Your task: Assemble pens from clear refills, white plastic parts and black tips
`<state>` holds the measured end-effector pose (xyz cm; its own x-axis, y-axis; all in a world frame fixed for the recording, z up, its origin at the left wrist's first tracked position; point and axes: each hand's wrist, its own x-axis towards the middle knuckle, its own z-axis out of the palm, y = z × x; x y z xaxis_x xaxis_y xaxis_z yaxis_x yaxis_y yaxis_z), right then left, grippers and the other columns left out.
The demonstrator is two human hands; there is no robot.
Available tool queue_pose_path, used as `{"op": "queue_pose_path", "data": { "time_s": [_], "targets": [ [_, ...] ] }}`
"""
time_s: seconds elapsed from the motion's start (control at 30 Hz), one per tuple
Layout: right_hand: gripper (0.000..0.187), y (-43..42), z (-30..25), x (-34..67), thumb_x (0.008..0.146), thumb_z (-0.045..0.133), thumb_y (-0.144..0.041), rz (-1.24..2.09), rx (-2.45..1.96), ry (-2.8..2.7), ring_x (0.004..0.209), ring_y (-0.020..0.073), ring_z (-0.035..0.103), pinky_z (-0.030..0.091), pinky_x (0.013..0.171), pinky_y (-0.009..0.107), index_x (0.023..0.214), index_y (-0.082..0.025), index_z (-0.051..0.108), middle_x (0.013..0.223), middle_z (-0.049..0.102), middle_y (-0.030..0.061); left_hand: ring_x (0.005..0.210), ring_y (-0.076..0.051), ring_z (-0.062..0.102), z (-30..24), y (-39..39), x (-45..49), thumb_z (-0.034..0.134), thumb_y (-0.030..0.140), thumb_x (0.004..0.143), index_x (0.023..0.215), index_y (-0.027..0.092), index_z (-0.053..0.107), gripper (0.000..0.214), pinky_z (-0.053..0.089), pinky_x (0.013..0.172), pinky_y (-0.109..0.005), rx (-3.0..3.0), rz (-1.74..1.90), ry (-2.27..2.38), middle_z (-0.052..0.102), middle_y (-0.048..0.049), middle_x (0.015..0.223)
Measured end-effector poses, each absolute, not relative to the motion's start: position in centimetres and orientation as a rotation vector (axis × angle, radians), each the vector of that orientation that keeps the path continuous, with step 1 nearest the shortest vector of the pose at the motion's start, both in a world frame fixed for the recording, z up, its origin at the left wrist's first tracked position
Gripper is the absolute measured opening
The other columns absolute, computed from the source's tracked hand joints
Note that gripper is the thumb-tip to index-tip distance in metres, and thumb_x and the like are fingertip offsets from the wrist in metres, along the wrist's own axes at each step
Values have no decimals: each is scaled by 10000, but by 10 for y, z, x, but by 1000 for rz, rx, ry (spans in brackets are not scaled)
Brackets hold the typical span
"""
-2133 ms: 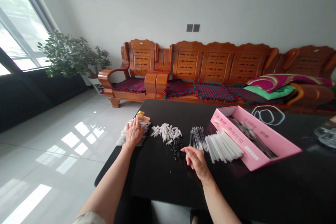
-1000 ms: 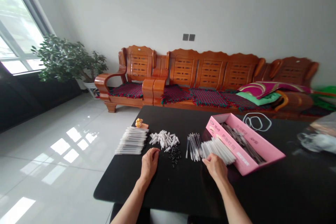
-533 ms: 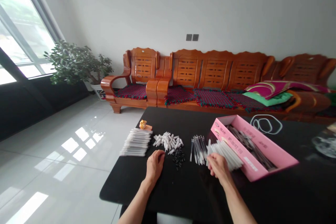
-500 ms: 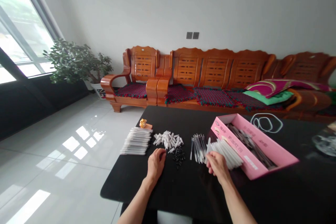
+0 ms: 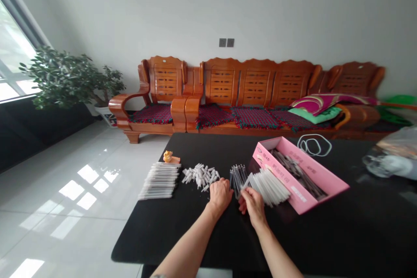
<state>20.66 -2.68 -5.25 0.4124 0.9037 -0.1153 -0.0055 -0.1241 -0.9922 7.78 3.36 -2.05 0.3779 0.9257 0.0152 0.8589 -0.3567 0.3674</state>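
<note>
The black table (image 5: pixel 153 230) has its rounded near-left corner hanging over pale floor, and its left edge runs back close beside a row of white tubes with dark ends (image 5: pixel 159 182). A small yellow figure (image 5: pixel 167 156) stands just behind that row. A broad strip of tabletop stretches from the row to the near edge. Next comes a loose heap of short white pieces (image 5: pixel 199 176); the left hand (image 5: pixel 220 194) is at its near right side, fingers bent, and whether they pinch anything cannot be told. A narrow gap parts that hand from the right hand (image 5: pixel 253 208), which grips one pale tube (image 5: pixel 246 181) narrowly, tilted up from the fingertips. Thin dark rods (image 5: pixel 237 173) lie just beyond both hands. Further right, a bank of white tubes (image 5: pixel 271 187) lies along the pink box (image 5: pixel 301 203), whose far side has tabletop beyond it, with a white cord (image 5: pixel 330 143) and a plastic bag (image 5: pixel 395 156).

Against half a second ago, the left hand has shifted right, hiding most of the black bits' spot, and the hands are closer together.
</note>
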Motion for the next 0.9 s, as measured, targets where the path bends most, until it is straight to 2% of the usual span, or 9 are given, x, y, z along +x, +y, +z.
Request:
{"op": "queue_pose_path", "data": {
  "time_s": [0.13,0.53,0.63,0.7,0.8,0.9],
  "targets": [
    [270,-29,-55,208,824,567,-431,948,-1478,-876,340,124,539,358,291,188,713,-185,566,488,584,-29,961,-260,644,-21,38,84,564,313,850,1003,150,658,242,463,805,-345,2349,333,1613,676,-118,1026],
    [260,-32,-50,205,814,598,-416,944,-1406,-858,343,133,542,368,295,202,692,-187,575,494,604,-21,870,-261,684,-5,43,89,522,224,816,862,112,716,228,470,743,-309,2191,348,1736,720,-167,892],
    [246,-34,-49,204,806,611,-404,959,-1353,-826,340,127,539,366,296,197,704,-183,578,494,603,-25,783,-236,684,2,44,77,542,249,815,784,135,695,193,457,681,-284,2070,583,1687,716,-129,779],
    [253,-36,-47,204,792,632,-404,976,-1309,-794,339,123,537,366,299,194,691,-179,574,488,600,-23,655,-192,665,3,44,64,546,295,827,748,150,664,202,441,599,-250,1899,784,1543,699,-87,704],
    [259,-35,-40,201,761,672,-399,989,-1232,-717,347,124,549,384,308,197,682,-175,568,499,615,-13,434,-117,554,-3,40,42,539,392,841,733,158,598,264,368,439,-202,1555,944,1257,670,-38,637],
    [240,-29,-25,197,732,701,-383,1029,-1120,-651,373,137,578,422,330,210,722,-172,586,535,647,1,374,-84,475,-12,32,24,590,452,814,749,158,562,303,317,378,-180,1359,987,1070,632,-8,590]
  ]
}}
